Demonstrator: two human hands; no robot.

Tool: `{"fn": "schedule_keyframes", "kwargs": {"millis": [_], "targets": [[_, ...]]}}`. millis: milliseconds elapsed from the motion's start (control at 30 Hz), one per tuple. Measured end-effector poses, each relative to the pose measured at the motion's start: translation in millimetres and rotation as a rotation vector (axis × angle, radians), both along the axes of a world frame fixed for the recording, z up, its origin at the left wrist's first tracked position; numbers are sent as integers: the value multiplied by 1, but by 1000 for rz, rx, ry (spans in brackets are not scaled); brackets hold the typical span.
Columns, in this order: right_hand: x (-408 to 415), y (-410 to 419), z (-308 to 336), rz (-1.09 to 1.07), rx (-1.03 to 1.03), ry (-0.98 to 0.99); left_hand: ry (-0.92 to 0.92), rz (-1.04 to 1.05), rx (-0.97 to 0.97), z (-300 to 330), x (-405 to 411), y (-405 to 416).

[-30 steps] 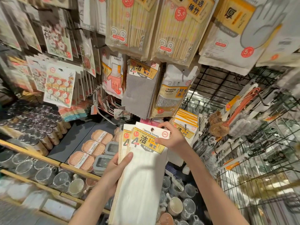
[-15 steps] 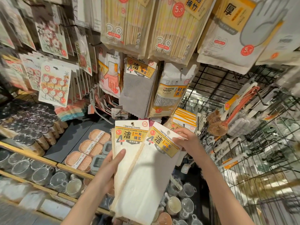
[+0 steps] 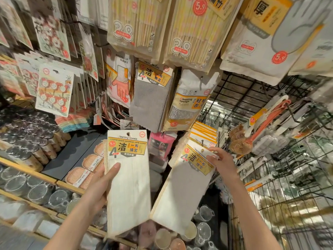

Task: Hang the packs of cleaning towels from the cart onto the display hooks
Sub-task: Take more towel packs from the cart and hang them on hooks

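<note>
Two packs of cleaning towels are held up in the lower middle of the frame, one in each hand. The left hand (image 3: 100,188) grips the left pack (image 3: 128,181) along its left edge about halfway down, thumb laid across the front and the other fingers hidden behind it. This pack stands nearly upright, its long axis vertical and its header card with the punched hang hole (image 3: 128,134) at the top.

The right hand (image 3: 222,160) holds the right pack (image 3: 183,192) by its yellow header card, fingers spread across the card's right side. This pack is tilted, top leaning toward the right of the frame and bottom corner swinging in until it just about meets the lower edge of the left pack. The two packs fan apart at the top.

Directly above the left pack, in the centre of the frame, a grey pack of cleaning towels (image 3: 152,98) with the same kind of header already hangs on the display. The hook itself is hidden behind that hanging stock, so its tip cannot be made out. By my reading, the left pack is the better placed of the two: its hole points straight up toward that row, while the right pack would first need to be turned upright.
</note>
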State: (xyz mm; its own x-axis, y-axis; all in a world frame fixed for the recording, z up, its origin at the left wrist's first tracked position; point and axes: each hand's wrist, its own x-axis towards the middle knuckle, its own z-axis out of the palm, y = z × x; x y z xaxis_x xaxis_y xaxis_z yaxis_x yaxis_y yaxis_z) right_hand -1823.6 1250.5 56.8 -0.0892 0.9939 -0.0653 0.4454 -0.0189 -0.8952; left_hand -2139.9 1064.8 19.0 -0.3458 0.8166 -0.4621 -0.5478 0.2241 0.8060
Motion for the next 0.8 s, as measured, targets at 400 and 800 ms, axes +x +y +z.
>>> {"fn": "schedule_keyframes", "kwargs": {"millis": [400, 800], "targets": [[4, 51, -25, -95, 16, -148, 66, 36, -3, -3, -16, -5], [-8, 63, -50, -181, 104, -236, 69, 33, -4, -5, -15, -3]]}}
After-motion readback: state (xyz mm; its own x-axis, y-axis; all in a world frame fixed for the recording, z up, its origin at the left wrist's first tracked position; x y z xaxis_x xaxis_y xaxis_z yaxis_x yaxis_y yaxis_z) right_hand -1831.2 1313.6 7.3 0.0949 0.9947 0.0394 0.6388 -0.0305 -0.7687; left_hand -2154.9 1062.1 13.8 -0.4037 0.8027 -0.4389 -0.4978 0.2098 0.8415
